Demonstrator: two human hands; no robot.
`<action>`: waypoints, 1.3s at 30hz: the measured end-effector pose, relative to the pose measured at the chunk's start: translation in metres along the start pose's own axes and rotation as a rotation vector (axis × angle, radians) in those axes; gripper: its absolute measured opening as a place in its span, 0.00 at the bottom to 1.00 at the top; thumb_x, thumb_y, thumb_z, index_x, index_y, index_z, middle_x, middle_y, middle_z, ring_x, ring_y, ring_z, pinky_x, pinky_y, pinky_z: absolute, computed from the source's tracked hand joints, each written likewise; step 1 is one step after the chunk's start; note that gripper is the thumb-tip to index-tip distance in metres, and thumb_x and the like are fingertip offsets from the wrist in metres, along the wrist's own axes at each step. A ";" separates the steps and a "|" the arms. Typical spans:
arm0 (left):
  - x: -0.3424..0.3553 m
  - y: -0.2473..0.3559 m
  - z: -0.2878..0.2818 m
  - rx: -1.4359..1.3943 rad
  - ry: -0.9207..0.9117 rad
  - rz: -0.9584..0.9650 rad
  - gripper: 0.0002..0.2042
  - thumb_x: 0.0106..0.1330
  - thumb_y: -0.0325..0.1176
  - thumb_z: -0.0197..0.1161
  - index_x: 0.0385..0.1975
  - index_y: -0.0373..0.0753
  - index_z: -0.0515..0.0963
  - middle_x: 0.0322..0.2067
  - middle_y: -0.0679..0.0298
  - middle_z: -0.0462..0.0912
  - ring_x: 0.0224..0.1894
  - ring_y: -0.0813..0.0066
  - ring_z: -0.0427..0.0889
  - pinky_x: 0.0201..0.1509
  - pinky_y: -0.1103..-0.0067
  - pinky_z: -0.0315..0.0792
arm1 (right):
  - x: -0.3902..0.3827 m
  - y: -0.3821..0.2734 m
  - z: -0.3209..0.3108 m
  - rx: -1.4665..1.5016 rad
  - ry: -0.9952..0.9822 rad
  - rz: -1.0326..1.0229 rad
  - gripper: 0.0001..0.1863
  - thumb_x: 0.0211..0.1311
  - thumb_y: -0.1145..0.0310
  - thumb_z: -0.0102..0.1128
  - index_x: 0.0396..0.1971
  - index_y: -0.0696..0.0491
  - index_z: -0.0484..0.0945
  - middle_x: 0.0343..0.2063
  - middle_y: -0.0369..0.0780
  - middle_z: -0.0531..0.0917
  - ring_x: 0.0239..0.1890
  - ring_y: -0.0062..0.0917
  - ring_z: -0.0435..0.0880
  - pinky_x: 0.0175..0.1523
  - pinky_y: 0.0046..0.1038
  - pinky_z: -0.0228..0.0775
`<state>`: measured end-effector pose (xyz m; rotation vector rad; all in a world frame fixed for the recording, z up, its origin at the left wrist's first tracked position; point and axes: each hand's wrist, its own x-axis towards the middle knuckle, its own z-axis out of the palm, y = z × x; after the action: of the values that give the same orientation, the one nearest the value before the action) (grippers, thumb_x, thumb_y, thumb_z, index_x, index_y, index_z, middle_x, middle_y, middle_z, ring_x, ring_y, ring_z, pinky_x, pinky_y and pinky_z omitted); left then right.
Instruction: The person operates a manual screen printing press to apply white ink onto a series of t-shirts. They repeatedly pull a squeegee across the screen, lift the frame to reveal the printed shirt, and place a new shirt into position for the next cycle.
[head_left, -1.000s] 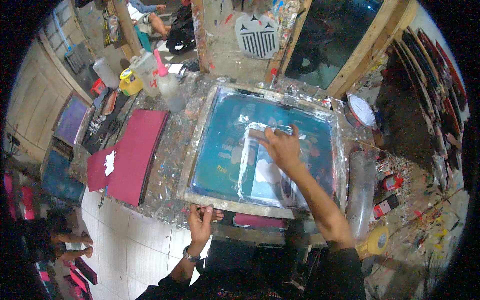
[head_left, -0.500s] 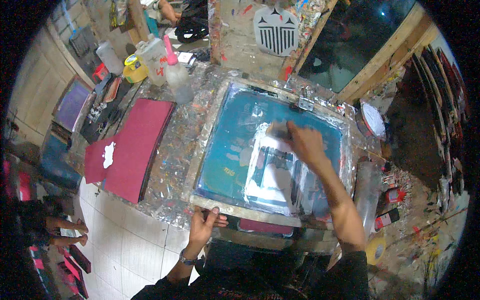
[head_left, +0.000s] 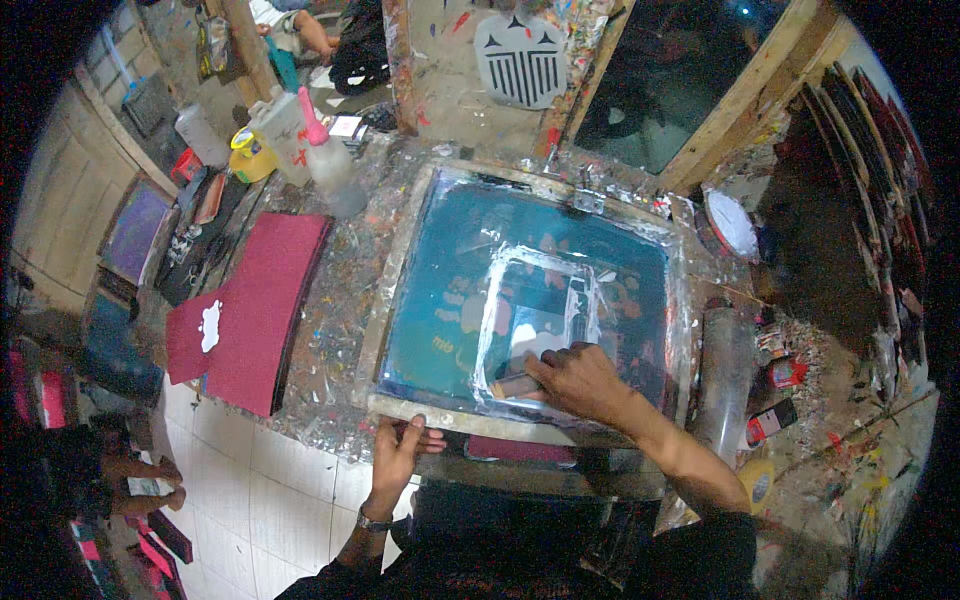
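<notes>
A screen-printing frame with teal mesh lies tilted on the table. White ink forms a rectangular outline on the mesh, around a paler middle. My right hand is closed around a wooden squeegee, which rests on the mesh near the frame's front side. At the front left corner, my left hand grips the frame's edge, its thumb upward and fingers along the front. Below the frame's front edge, part of a maroon piece shows. What lies beneath the mesh is hidden.
Maroon sheets with a white print lie stacked on the left. Behind them stand a pink-topped squeeze bottle, a jug and a yellow container. A clear cylinder, a phone and a tape roll are on the right.
My right hand has drawn the squeegee from the far middle of the mesh toward the front side. The white ink there is now thinner inside the outline. My left hand stays at the corner.
</notes>
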<state>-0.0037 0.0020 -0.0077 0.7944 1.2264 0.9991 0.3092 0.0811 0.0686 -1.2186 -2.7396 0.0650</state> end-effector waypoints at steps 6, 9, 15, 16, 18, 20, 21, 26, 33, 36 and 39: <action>0.002 0.002 -0.002 -0.001 0.010 -0.022 0.18 0.78 0.37 0.59 0.47 0.23 0.67 0.34 0.42 0.86 0.33 0.55 0.90 0.36 0.68 0.88 | 0.058 0.101 -0.005 -0.177 0.061 0.270 0.24 0.66 0.41 0.61 0.42 0.48 0.76 0.26 0.45 0.86 0.25 0.45 0.87 0.29 0.47 0.76; 0.006 -0.001 0.003 0.003 -0.029 -0.038 0.18 0.78 0.37 0.59 0.47 0.23 0.67 0.35 0.41 0.86 0.33 0.55 0.90 0.37 0.68 0.88 | 0.057 0.144 -0.003 -0.258 0.132 0.408 0.25 0.66 0.42 0.62 0.43 0.50 0.76 0.27 0.47 0.86 0.26 0.45 0.86 0.29 0.47 0.75; -0.010 0.002 0.003 -0.007 0.063 0.039 0.18 0.79 0.38 0.57 0.48 0.26 0.66 0.36 0.44 0.86 0.34 0.57 0.90 0.38 0.67 0.86 | 0.003 0.007 0.039 -0.268 0.137 0.648 0.22 0.66 0.46 0.65 0.38 0.51 0.74 0.24 0.43 0.84 0.20 0.42 0.85 0.25 0.44 0.74; -0.009 -0.003 0.000 -0.006 0.046 0.021 0.18 0.79 0.39 0.58 0.48 0.26 0.67 0.36 0.44 0.86 0.34 0.56 0.90 0.38 0.66 0.86 | -0.008 -0.032 0.040 -0.396 0.119 0.685 0.19 0.65 0.48 0.66 0.37 0.49 0.74 0.23 0.41 0.84 0.18 0.38 0.84 0.24 0.42 0.75; -0.001 -0.015 -0.005 -0.001 -0.018 -0.019 0.17 0.79 0.39 0.58 0.48 0.27 0.67 0.34 0.45 0.86 0.33 0.56 0.90 0.38 0.66 0.86 | -0.026 -0.071 0.034 -0.280 0.167 0.611 0.20 0.64 0.49 0.65 0.42 0.50 0.77 0.23 0.40 0.84 0.20 0.37 0.86 0.26 0.40 0.77; -0.001 -0.008 -0.002 -0.034 0.003 -0.036 0.18 0.79 0.39 0.59 0.47 0.26 0.68 0.34 0.45 0.86 0.33 0.56 0.90 0.38 0.66 0.87 | -0.016 -0.066 0.016 -0.079 -0.004 0.534 0.24 0.66 0.46 0.62 0.45 0.53 0.77 0.26 0.43 0.86 0.22 0.41 0.87 0.28 0.42 0.78; 0.002 -0.007 -0.001 -0.027 -0.010 -0.026 0.18 0.79 0.39 0.59 0.47 0.26 0.68 0.34 0.44 0.86 0.33 0.55 0.90 0.38 0.67 0.87 | -0.006 -0.045 0.010 -0.028 -0.111 0.514 0.26 0.66 0.43 0.61 0.46 0.53 0.77 0.28 0.45 0.87 0.24 0.43 0.88 0.29 0.43 0.78; 0.006 -0.003 -0.003 -0.008 -0.023 -0.015 0.19 0.79 0.39 0.59 0.49 0.26 0.65 0.36 0.43 0.86 0.33 0.55 0.90 0.38 0.68 0.88 | 0.067 0.073 -0.005 -0.087 0.000 0.454 0.29 0.68 0.39 0.58 0.48 0.53 0.75 0.33 0.50 0.88 0.34 0.48 0.89 0.34 0.48 0.78; -0.004 0.002 -0.002 -0.018 0.034 -0.081 0.15 0.79 0.35 0.57 0.50 0.28 0.65 0.36 0.43 0.85 0.35 0.56 0.90 0.40 0.68 0.87 | 0.036 0.027 0.014 -0.142 0.051 0.485 0.20 0.66 0.50 0.64 0.43 0.50 0.74 0.30 0.44 0.85 0.30 0.44 0.88 0.32 0.46 0.77; -0.007 -0.003 0.000 -0.013 -0.001 0.025 0.15 0.79 0.36 0.58 0.50 0.29 0.67 0.36 0.44 0.86 0.35 0.58 0.90 0.40 0.68 0.86 | -0.023 -0.046 0.029 -0.191 0.070 0.440 0.16 0.61 0.55 0.66 0.42 0.48 0.75 0.28 0.39 0.82 0.26 0.37 0.86 0.32 0.40 0.78; -0.002 -0.017 -0.003 -0.029 0.030 0.010 0.16 0.79 0.39 0.58 0.51 0.30 0.68 0.36 0.47 0.86 0.34 0.58 0.89 0.38 0.70 0.85 | -0.048 -0.084 0.032 -0.220 0.104 0.385 0.17 0.54 0.56 0.68 0.40 0.47 0.76 0.33 0.37 0.79 0.35 0.32 0.86 0.36 0.38 0.79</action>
<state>-0.0034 -0.0062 -0.0226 0.7657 1.2320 1.0385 0.2744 -0.0099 0.0393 -1.7404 -2.4372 -0.2574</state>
